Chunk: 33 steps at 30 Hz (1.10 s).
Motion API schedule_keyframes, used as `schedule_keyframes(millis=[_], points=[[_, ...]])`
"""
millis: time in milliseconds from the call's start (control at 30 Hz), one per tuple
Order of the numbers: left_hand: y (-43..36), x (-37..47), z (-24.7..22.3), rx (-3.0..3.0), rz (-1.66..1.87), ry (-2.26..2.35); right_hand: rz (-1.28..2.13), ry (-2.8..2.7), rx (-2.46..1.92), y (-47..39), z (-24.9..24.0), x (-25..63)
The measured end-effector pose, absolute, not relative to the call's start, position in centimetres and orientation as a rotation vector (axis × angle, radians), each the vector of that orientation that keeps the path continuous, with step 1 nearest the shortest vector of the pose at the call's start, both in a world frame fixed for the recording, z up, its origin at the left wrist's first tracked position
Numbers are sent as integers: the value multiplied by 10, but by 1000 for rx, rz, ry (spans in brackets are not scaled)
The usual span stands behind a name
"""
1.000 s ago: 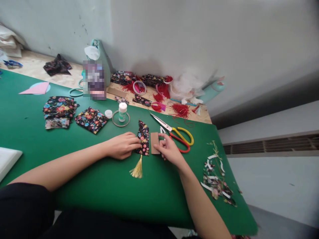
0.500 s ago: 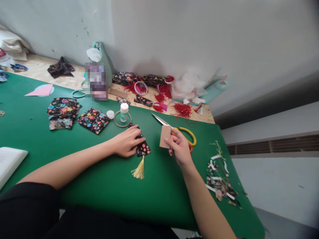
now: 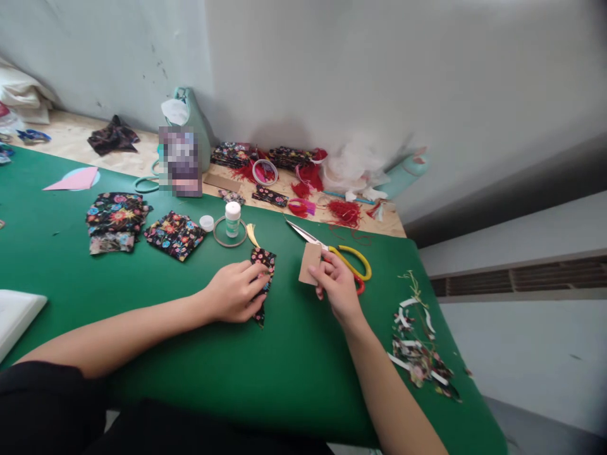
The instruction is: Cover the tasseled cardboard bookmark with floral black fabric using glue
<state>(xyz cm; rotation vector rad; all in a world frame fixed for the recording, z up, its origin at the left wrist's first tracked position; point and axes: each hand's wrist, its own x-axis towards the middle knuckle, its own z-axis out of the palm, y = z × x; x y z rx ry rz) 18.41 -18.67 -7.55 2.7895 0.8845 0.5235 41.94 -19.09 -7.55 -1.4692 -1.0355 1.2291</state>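
Note:
Near the middle of the green table, a narrow black floral cloth piece [image 3: 263, 258] lies with its pale yellow tassel [image 3: 252, 236] pointing away from me. The fingers of my left hand [image 3: 237, 291] close on its left edge and partly cover it. My right hand [image 3: 334, 281] pinches a small tan card [image 3: 310, 263] between thumb and fingers, raised over the table. Scissors [image 3: 322, 244] with yellow and red handles lie just behind that hand, blades pointing away to the left.
A white-capped bottle [image 3: 232, 220] stands by a ring [image 3: 216, 240] and a white cap [image 3: 207, 222]. Floral cloth stacks [image 3: 174, 236] lie left. Scraps [image 3: 420, 360] lie right. Red tassels [image 3: 344, 213] and a plastic bag [image 3: 353, 165] line the wooden strip [image 3: 379, 221] behind.
The floral piece has been turned round: its tassel, which pointed towards me, now points away. My left hand has shifted with it. My right hand still holds the card.

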Motion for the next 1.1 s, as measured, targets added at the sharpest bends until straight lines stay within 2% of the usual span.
schedule_keyframes(millis=[333,467,1100], points=[[-195,190,-79,2774,405,457,1382,-1203,-1451,-195,-88,416],[-196,194,-82,2800,441,461,1487,-1398,-1475,-201,-79,411],[-182,194,-74,2809,345,405,1116,-1858,-1751,-197,-77,405]])
